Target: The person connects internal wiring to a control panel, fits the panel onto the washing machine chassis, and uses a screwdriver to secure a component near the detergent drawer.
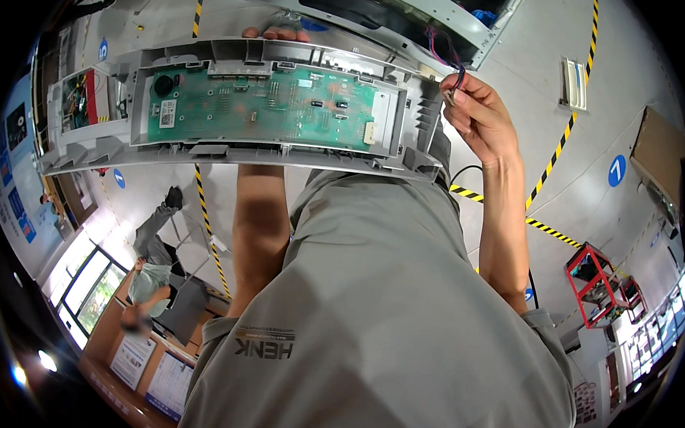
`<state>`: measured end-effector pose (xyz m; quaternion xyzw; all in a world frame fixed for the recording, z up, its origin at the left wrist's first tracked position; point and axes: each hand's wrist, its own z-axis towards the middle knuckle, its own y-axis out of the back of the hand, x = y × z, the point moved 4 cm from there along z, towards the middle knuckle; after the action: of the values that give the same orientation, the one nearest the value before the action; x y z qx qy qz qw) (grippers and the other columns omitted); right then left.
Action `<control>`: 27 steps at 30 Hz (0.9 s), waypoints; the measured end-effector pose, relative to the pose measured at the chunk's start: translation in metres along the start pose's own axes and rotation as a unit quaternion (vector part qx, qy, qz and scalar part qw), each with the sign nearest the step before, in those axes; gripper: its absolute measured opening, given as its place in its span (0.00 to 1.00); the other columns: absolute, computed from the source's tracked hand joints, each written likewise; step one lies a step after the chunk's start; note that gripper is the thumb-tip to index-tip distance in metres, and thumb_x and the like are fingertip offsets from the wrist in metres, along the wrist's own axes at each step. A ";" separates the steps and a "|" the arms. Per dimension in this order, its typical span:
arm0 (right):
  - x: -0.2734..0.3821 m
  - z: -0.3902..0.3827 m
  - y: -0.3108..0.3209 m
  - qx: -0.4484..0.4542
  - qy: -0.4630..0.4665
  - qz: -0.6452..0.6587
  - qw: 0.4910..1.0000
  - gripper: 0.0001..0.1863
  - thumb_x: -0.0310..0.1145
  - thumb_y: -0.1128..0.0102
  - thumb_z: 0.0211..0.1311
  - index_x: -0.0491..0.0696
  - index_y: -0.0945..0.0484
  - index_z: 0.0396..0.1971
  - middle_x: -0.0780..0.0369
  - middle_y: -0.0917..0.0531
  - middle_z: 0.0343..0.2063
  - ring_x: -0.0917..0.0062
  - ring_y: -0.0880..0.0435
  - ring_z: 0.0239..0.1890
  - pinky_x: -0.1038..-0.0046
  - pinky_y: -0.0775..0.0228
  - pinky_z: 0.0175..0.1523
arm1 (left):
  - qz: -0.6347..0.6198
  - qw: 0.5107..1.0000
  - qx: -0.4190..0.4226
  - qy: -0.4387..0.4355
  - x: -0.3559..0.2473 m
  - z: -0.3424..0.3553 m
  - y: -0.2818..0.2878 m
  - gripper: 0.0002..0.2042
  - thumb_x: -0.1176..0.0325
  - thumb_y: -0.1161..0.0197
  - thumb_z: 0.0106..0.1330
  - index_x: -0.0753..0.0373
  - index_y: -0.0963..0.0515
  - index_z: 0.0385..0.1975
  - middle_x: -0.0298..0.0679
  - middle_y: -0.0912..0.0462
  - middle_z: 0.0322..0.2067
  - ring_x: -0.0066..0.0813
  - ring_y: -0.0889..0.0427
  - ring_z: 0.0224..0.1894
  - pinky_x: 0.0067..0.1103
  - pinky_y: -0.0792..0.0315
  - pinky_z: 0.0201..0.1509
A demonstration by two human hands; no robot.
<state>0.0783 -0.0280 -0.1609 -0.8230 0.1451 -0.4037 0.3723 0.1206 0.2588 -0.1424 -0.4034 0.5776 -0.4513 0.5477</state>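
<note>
- Left hand [278, 35] curls over the grey control panel's [280, 154] far edge, forearm beneath, apparently supporting it with the green circuit board [278, 107] exposed.
- Right hand [481, 117] pinches a wire connector [449, 96] beside the panel's right end, seemingly for fingertip control.

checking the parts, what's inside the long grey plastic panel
Inside the long grey plastic panel sits a green rectangular circuit board, with a round black component near its left end and a small white connector near its right. The board's underside is covered and cannot be seen.
</note>
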 end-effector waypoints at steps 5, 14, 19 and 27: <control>0.014 -0.006 0.010 -0.020 0.026 0.048 0.998 0.12 0.24 0.41 0.64 0.38 0.22 0.46 0.65 0.23 0.30 0.86 0.31 0.22 0.84 0.37 0.27 | -0.009 1.000 -0.001 0.007 0.010 0.008 -0.013 0.15 0.54 0.51 0.74 0.57 0.24 0.46 0.42 0.20 0.45 0.37 0.25 0.54 0.37 0.40 0.71; 0.032 -0.002 0.025 0.024 0.045 0.066 0.997 0.16 0.21 0.43 0.64 0.37 0.25 0.52 0.55 0.18 0.41 0.76 0.15 0.35 0.77 0.19 0.42 | 0.014 1.000 0.026 -0.005 0.013 0.024 -0.029 0.15 0.54 0.47 0.73 0.56 0.24 0.48 0.41 0.20 0.46 0.36 0.26 0.56 0.37 0.42 0.73; 0.032 0.002 0.036 0.007 0.046 0.057 0.997 0.14 0.20 0.43 0.64 0.38 0.25 0.49 0.54 0.18 0.40 0.76 0.15 0.35 0.78 0.19 0.42 | 0.056 0.991 0.123 -0.018 0.011 0.033 -0.032 0.15 0.55 0.46 0.72 0.55 0.26 0.51 0.40 0.21 0.49 0.36 0.29 0.60 0.38 0.45 0.75; 0.032 0.004 0.045 0.008 0.044 0.088 0.995 0.15 0.18 0.44 0.63 0.38 0.25 0.50 0.52 0.17 0.43 0.72 0.14 0.40 0.76 0.18 0.47 | 0.054 0.981 0.185 0.004 0.014 0.040 -0.028 0.17 0.54 0.45 0.72 0.54 0.27 0.54 0.40 0.23 0.50 0.37 0.31 0.62 0.38 0.49 0.76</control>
<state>0.1044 -0.0737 -0.1777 -0.7856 0.2294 -0.4063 0.4063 0.1582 0.2345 -0.1186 -0.2615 0.5069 -0.5219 0.6342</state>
